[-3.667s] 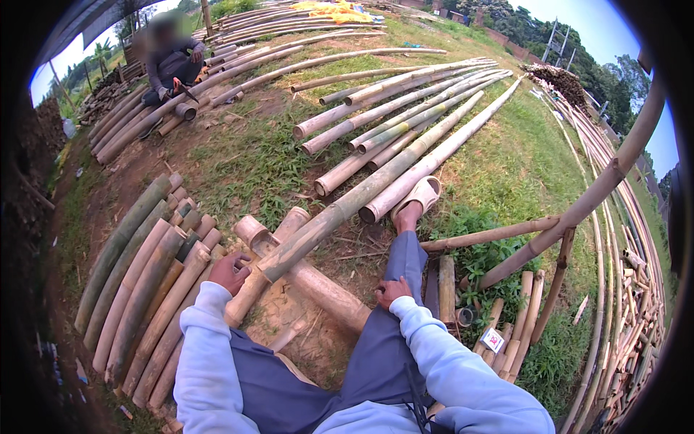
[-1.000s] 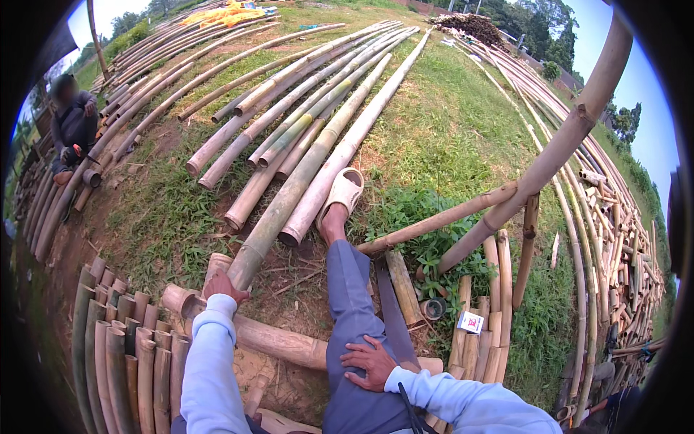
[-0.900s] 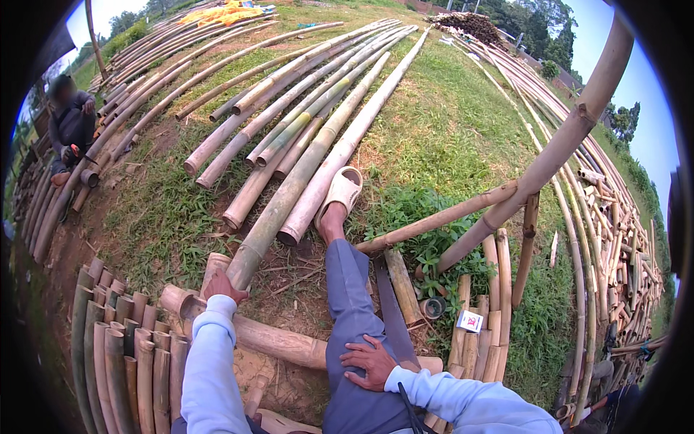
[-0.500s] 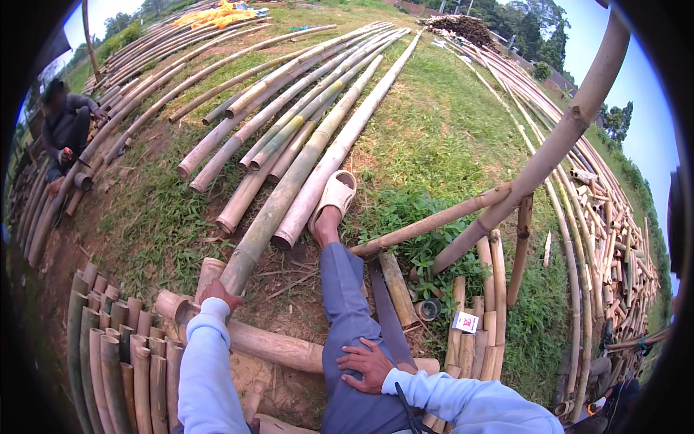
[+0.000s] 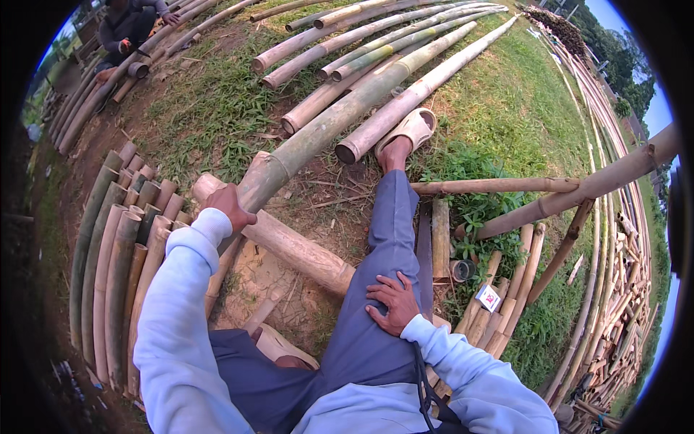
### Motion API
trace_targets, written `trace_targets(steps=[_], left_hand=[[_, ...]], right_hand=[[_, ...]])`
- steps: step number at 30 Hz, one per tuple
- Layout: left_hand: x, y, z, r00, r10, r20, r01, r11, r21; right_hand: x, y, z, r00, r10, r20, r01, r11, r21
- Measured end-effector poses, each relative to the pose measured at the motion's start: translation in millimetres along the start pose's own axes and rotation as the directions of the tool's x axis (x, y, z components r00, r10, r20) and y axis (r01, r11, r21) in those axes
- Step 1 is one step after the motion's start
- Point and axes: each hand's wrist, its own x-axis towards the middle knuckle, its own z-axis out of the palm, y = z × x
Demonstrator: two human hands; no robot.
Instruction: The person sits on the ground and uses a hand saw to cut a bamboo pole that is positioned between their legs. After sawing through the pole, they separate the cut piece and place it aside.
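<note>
My left hand is closed around the near end of a long greenish bamboo pole, its thumb pointing right. Under that end, a thick pale bamboo log lies crosswise on the ground. My right hand lies on my right thigh with fingers spread, holding nothing. Beside the held pole, a pinkish bamboo pole rests on the grass, its cut end by my right foot in a beige clog.
Cut bamboo pieces stand bundled at the left. A slanted bamboo post with a crossbar rises at the right, near a small white box on short bamboo lengths. Another person crouches at far left. A bamboo heap lies far right.
The view has tilted down, bringing my left foot into sight. My left hand stays at the pole's near end, and my right hand is still on my thigh.
</note>
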Motion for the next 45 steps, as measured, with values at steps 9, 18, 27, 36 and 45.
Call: trace_targets(steps=[9, 18, 27, 36, 45], left_hand=[[-176, -166, -12, 0.992, -0.124, -0.008, 0.124, 0.991, 0.052], [-344, -312, 92, 0.955, -0.295, 0.018, 0.295, 0.955, -0.001], [-399, -369, 140, 0.933, -0.353, -0.074, 0.355, 0.935, 0.022], [-407, -365, 134, 0.884, -0.465, -0.051, 0.468, 0.882, 0.052], [-395, -253, 170, 0.550, -0.299, -0.779, 0.275, 0.946, -0.169]], right_hand=[[2, -13, 1, 0.999, -0.024, 0.030, 0.025, 0.998, -0.062], [-2, -8, 0, 0.997, -0.062, 0.046, 0.065, 0.995, -0.078], [19, -21, -3, 0.951, 0.054, 0.305, 0.005, 0.982, -0.191], [165, -224, -74, 0.806, -0.486, -0.338, 0.589, 0.715, 0.376], [170, -170, 113, 0.825, -0.528, 0.202, 0.423, 0.813, 0.399]])
